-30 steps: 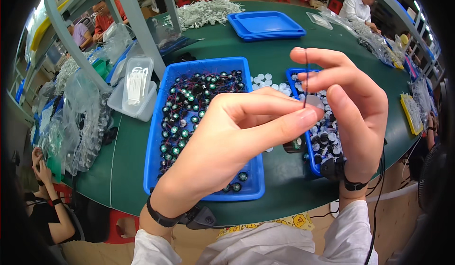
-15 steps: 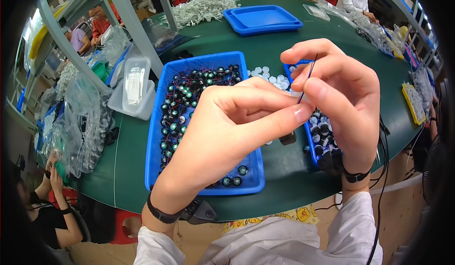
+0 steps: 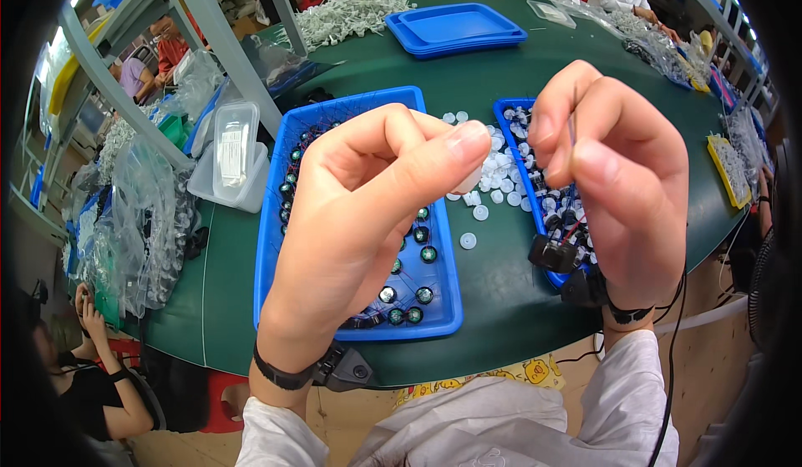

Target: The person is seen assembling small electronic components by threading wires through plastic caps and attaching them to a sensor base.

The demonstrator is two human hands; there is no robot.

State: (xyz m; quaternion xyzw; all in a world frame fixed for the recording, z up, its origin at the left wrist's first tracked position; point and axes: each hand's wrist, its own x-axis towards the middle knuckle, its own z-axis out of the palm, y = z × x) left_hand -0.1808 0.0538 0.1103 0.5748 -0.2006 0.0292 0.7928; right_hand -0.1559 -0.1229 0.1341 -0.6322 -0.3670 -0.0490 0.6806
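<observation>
My left hand is closed in a pinch above the left blue tray, thumb pressed on the curled fingers. A pale edge shows below its fingertips, but I cannot tell what it is. To the right, my right hand pinches thin dark wires between thumb and fingers. A black component with a red wire hangs below that hand, over the right tray. The left blue tray holds many round black parts with green faces and thin wires. In the narrower blue tray lie black parts and white caps.
Loose white caps lie on the green table between the trays. Stacked blue trays and a heap of white pieces are at the back. Clear plastic boxes and a grey post stand left. Other people work around.
My hands have moved apart, the left one leftward and the right one slightly right. The wires stay in the right hand, and the black component now hangs in plain view below it.
</observation>
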